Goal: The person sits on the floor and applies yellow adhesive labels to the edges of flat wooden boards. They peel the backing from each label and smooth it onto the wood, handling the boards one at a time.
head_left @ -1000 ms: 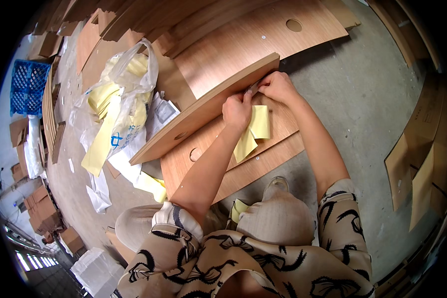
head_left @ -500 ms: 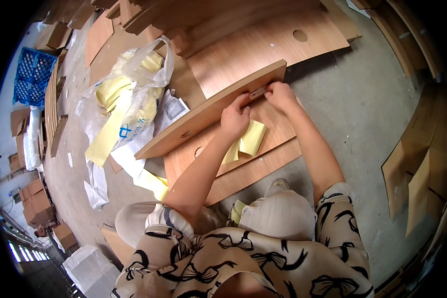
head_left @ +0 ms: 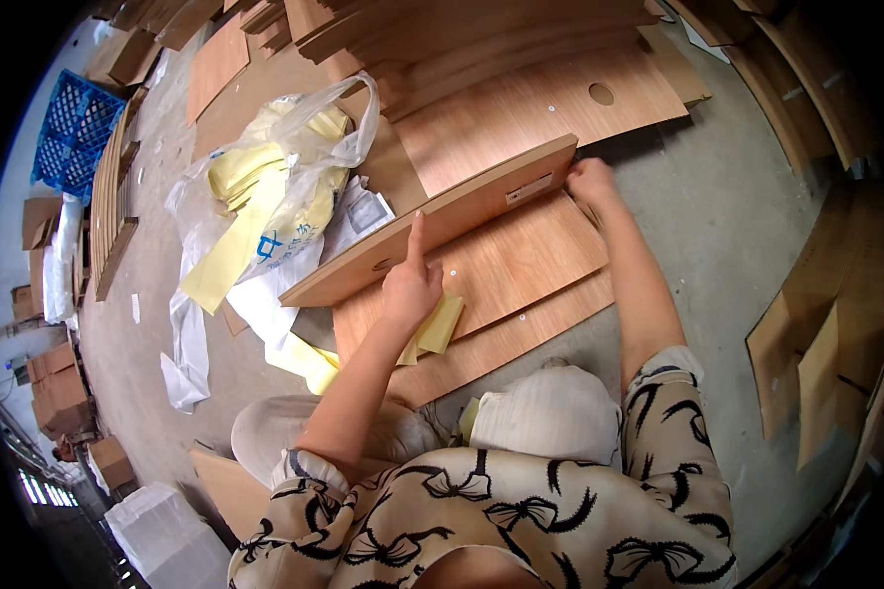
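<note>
Grey concrete floor (head_left: pixel 702 245) lies around a rectangular, wood-grained board (head_left: pixel 481 208).

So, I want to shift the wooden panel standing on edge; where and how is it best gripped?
Probably from above, hands spread along the upper edge of the panel: it stands on a long side, leaving that straight edge exposed. The right hand is at its right end.

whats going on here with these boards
A person works at a wooden panel standing on edge over flat boards. The left hand extends its index finger across the panel's face; the right hand is curled at its right end. A small pale strip sits on the face, and yellow paper shows beside the left hand; whether it's gripped is unclear.
</note>
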`<action>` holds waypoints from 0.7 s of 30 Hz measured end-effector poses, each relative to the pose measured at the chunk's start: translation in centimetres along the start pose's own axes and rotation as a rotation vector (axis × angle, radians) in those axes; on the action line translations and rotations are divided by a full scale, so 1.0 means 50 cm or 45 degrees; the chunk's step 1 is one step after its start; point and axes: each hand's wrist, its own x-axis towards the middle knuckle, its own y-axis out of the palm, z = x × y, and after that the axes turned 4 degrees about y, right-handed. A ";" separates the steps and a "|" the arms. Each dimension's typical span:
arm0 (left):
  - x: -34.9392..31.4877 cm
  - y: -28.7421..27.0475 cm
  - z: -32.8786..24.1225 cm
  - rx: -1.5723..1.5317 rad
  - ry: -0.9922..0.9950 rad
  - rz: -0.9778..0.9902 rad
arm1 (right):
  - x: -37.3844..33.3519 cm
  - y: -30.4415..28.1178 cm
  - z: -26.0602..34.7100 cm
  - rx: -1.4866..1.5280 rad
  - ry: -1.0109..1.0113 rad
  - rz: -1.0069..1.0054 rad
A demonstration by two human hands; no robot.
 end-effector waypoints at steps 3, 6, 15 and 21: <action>-0.012 0.010 -0.019 0.283 0.008 0.095 | -0.030 -0.045 -0.004 0.338 -0.023 -0.308; -0.008 0.020 -0.020 0.397 -0.016 0.157 | -0.067 -0.011 0.025 0.916 -0.258 -0.243; -0.007 -0.010 -0.032 0.483 -0.030 0.255 | -0.102 0.026 0.080 1.143 -0.006 -0.294; 0.006 -0.029 -0.016 0.184 -0.020 0.112 | -0.131 0.014 0.088 1.248 0.044 -0.225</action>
